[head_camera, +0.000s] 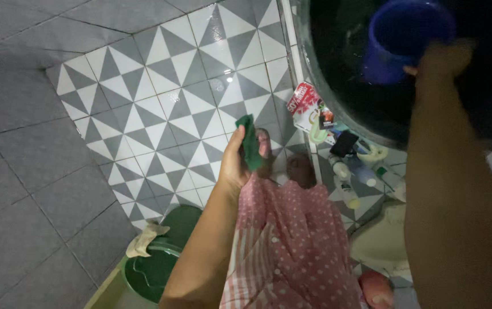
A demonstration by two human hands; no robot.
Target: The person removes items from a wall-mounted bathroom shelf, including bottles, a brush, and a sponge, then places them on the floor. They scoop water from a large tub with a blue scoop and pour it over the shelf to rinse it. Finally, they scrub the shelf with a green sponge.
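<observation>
Head view, looking down at a patterned tile floor (160, 86) of grey and white triangles, bordered at its left edge by plain grey tiles. The widest open stretch of floor lies at the upper left, well apart from both hands; the right side is crowded.

At the upper right corner stands a large dark water tub (372, 109), its curved rim cutting across the frame; its contents cannot be made out in the dim light. The right hand (443, 63) reaches over this rim, fingers closed around the handle of a blue plastic dipper (400, 37) held inside the tub's mouth.

The left hand (237, 157) is raised above the floor near the centre, thumb and fingers pinching a small green scrubbing pad (250, 143) that hangs upright from the grip.

Below the tub's rim, along the floor's right edge, lie a red and white sachet pack (306, 103) and several small toiletry bottles (346, 183).

At the bottom edge sits a green bucket (154, 272) with a pale cloth (143, 240) draped over its rim. A pink dotted garment (292, 246) fills the lower centre.
</observation>
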